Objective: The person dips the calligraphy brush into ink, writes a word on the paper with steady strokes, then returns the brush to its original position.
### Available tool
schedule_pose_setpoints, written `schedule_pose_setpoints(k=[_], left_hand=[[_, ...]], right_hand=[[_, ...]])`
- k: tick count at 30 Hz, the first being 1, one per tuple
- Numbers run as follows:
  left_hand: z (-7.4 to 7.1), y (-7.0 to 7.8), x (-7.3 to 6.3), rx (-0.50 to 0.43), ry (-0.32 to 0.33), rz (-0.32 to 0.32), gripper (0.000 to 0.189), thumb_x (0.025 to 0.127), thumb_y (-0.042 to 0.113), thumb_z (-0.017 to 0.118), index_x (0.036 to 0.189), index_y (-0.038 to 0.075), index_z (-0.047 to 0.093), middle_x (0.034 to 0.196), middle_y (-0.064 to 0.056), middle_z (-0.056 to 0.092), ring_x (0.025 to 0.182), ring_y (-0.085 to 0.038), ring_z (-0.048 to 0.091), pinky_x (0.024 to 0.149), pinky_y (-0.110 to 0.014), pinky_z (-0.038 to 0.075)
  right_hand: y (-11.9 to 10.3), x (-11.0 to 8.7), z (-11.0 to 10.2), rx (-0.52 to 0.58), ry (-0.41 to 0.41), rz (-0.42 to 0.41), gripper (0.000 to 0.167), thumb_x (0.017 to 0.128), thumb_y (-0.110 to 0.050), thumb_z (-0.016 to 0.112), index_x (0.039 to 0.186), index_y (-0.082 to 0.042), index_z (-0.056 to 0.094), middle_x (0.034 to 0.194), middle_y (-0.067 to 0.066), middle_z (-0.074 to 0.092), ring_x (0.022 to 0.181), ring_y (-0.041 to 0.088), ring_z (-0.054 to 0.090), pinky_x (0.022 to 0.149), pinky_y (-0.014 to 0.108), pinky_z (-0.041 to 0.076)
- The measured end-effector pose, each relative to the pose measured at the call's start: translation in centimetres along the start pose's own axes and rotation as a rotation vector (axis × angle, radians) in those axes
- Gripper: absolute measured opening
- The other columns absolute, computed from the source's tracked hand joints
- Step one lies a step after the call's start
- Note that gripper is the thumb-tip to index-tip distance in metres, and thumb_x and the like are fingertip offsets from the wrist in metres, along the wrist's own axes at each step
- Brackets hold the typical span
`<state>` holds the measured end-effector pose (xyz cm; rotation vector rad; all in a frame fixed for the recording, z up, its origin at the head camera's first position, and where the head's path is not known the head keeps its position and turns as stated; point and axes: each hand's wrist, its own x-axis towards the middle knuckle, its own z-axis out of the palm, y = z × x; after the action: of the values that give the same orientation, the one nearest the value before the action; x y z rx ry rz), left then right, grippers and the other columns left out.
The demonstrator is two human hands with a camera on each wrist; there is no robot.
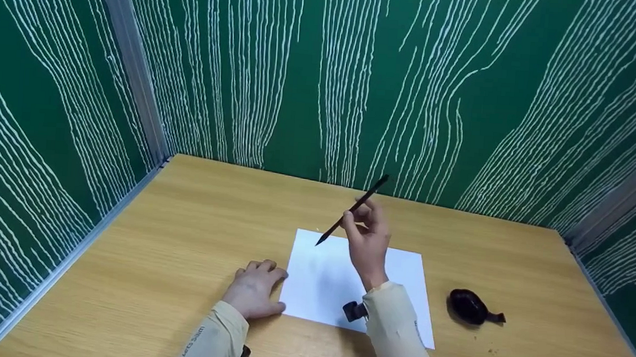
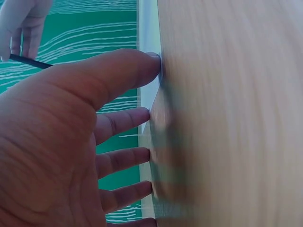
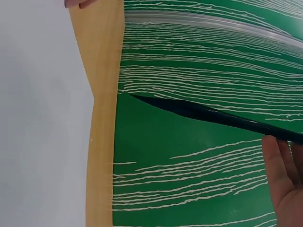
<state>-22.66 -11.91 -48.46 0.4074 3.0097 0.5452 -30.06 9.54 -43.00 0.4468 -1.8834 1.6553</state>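
My right hand [image 1: 370, 242] pinches a dark, slim paintbrush [image 1: 359, 203] between thumb and fingers, above the far part of a white sheet of paper [image 1: 317, 278]. In the right wrist view the paintbrush [image 3: 213, 113] tapers to a sharp point, which appears apart from the paper [image 3: 42, 118]. At the sheet's left edge my left hand [image 1: 255, 289] rests on the table with fingers spread. Its thumb [image 2: 118, 71] touches the near left corner area of the paper, as the left wrist view shows. No object is in that hand.
To the right of the paper lies a small black oval dish [image 1: 467, 307] with a stubby handle, and a few specks lie near it. The wooden table [image 1: 211, 205] is bounded by green panels [image 1: 301, 89] with white wavy lines at the back and sides.
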Motion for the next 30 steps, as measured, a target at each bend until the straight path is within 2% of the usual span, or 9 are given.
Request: schedule_pose_setpoints(k=[6,15,23,30], left_hand=[[-0.09,0.17,0.08,0.012,-0.005,0.002,0.062,0.073,0.040,0.073,0.128,0.016,0.059,0.137,-0.014,0.051,0.127,-0.039,0.045,0.101,-0.059,0.038],[-0.29,-0.20,0.07,0.018,-0.005,-0.010,0.064,0.071,0.041,0.074,0.128,0.016,0.059,0.137,-0.013,0.051,0.127,-0.038,0.045,0.100,-0.059,0.038],[-0.11,-0.08,-0.04,-0.001,-0.007,0.003,0.068,0.067,0.042,0.075,0.128,0.017,0.059,0.137,-0.014,0.051,0.126,-0.039,0.045,0.100,-0.060,0.038],[0.01,-0.01,0.02,0.001,-0.027,-0.015,0.070,0.067,0.044,0.075,0.130,0.018,0.058,0.138,-0.014,0.050,0.128,-0.039,0.044,0.102,-0.059,0.037]], right_hand=[[0.06,-0.25,0.08,-0.014,-0.006,0.036,0.029,0.091,-0.009,0.062,0.119,-0.013,0.058,0.090,0.008,0.066,0.082,0.018,0.066,0.072,0.027,0.058],[-0.06,-0.30,0.55,0.006,0.000,0.032,0.027,0.092,-0.010,0.062,0.118,-0.014,0.058,0.090,0.010,0.066,0.082,0.020,0.066,0.073,0.030,0.059],[0.47,-0.40,0.39,0.011,0.013,0.064,0.027,0.093,-0.010,0.061,0.119,-0.012,0.056,0.091,0.013,0.065,0.083,0.022,0.066,0.074,0.028,0.058],[0.68,-0.45,0.31,0.010,0.007,0.057,0.026,0.093,-0.014,0.061,0.118,-0.012,0.056,0.092,0.012,0.065,0.084,0.024,0.066,0.074,0.028,0.058]])
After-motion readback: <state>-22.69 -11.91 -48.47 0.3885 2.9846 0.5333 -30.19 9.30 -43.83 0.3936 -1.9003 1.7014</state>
